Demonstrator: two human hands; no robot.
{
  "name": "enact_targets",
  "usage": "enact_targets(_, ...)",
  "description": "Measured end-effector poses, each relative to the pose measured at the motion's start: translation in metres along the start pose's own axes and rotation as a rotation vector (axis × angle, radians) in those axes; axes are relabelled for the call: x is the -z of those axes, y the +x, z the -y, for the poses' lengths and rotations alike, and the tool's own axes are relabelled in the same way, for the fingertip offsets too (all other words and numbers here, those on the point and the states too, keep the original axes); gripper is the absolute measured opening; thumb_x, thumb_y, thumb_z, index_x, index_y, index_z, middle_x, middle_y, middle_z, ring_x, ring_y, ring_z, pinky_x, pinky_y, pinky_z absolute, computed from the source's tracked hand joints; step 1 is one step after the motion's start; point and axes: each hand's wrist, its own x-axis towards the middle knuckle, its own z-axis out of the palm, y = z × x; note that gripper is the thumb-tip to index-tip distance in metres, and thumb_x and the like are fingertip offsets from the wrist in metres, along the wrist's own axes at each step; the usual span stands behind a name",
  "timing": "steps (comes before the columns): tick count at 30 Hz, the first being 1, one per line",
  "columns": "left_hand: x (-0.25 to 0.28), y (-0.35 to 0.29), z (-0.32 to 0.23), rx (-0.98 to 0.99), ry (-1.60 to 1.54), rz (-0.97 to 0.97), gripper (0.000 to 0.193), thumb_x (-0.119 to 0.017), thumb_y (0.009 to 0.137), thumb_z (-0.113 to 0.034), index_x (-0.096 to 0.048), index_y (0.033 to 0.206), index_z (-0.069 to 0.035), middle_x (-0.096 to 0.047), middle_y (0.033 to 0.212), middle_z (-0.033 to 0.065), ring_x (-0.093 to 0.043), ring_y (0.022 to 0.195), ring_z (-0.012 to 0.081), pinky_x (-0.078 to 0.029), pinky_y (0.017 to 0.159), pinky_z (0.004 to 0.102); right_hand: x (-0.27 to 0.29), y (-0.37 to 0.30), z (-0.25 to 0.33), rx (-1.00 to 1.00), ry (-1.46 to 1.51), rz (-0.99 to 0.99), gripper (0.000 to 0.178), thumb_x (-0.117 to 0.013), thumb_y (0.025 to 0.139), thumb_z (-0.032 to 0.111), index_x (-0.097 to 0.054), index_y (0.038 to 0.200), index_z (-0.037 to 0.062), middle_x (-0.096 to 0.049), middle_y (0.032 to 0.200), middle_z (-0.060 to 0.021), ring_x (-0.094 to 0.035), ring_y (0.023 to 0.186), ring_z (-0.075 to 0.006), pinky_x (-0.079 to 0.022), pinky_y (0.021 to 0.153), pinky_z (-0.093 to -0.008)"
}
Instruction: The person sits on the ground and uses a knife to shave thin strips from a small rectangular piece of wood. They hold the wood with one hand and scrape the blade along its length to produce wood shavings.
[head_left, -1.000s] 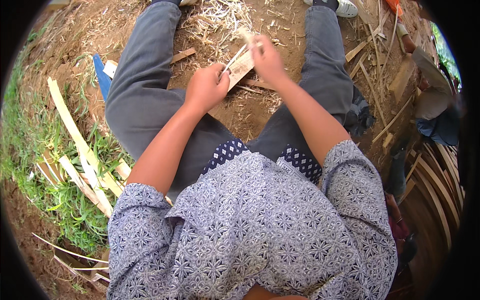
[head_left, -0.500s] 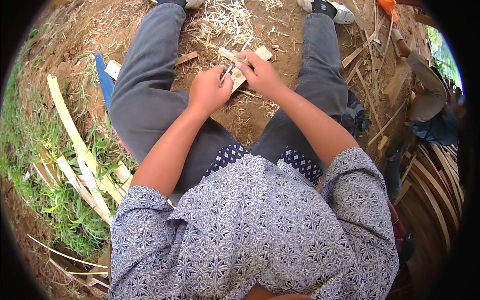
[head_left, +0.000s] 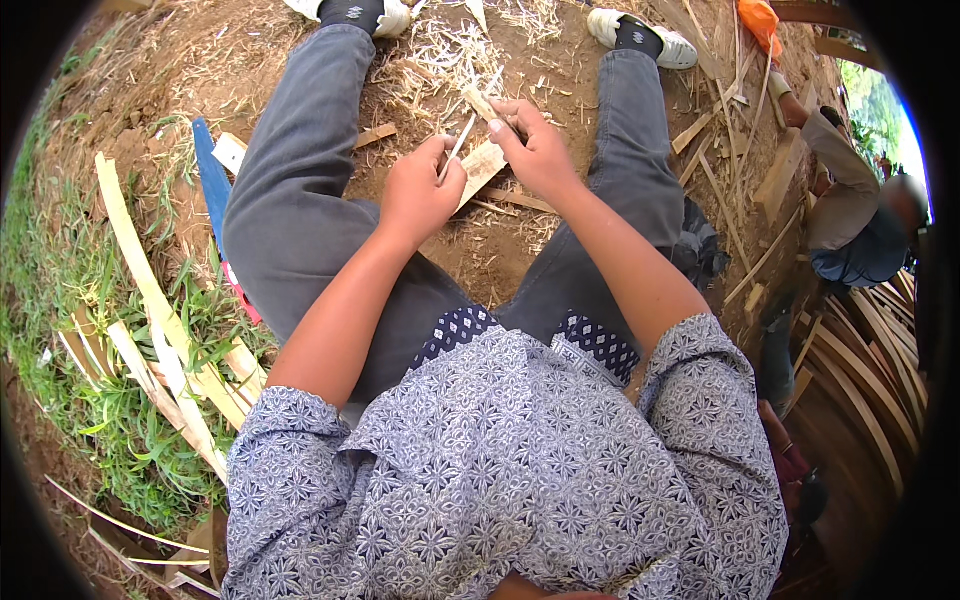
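My left hand (head_left: 426, 190) is closed around the lower end of a thin pale stick (head_left: 459, 148), which slants up and away between my knees. A short, light wooden piece (head_left: 479, 103) is pinched in my right hand (head_left: 537, 150), thumb along its near side. It crosses or touches the stick; I cannot tell whether it carries a blade. Below both hands a flat wooden board (head_left: 484, 172) lies on the dirt, partly covered by my left hand.
Pale shavings (head_left: 440, 65) litter the ground between my shoes. Long wooden strips (head_left: 150, 275) lie on the grass at left, near a blue flat object (head_left: 210, 165). Sticks and offcuts (head_left: 735, 185) are scattered right. Another person (head_left: 850, 215) sits there, beside a pile of curved slats (head_left: 870, 350).
My right hand has shifted slightly right, and the wooden piece in it is tilted more steeply. My left hand still grips the stick in nearly the same place.
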Motion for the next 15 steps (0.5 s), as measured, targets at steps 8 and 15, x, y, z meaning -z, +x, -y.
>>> enact_targets(8, -0.006, 0.009, 0.009, -0.112, 0.007, 0.002, 0.029, -0.062, 0.095, -0.013, -0.068, 0.116, 0.006, -0.073, 0.096, 0.0215, -0.072, 0.086, 0.0288, -0.054, 0.078, 0.0376, -0.012, 0.001, -0.015, -0.016, -0.06, -0.054, 0.042, -0.059, 0.104, 0.037, -0.06, 0.135, 0.0095, -0.068, 0.119, -0.0113, -0.067, 0.099, -0.0223, -0.053, 0.095, -0.0389)
enact_targets(15, -0.01, 0.006, 0.003, -0.248, 0.134, 0.038, 0.022, -0.056, 0.098, -0.008, -0.067, 0.111, 0.006, -0.061, 0.075, 0.0132, -0.054, 0.064, 0.0188, -0.047, 0.065, 0.0341, -0.009, -0.012, 0.0, 0.135, -0.113, -0.083, 0.026, -0.061, 0.1, 0.028, -0.066, 0.119, 0.0107, -0.069, 0.091, -0.018, -0.068, 0.085, -0.0369, -0.052, 0.076, -0.0493)
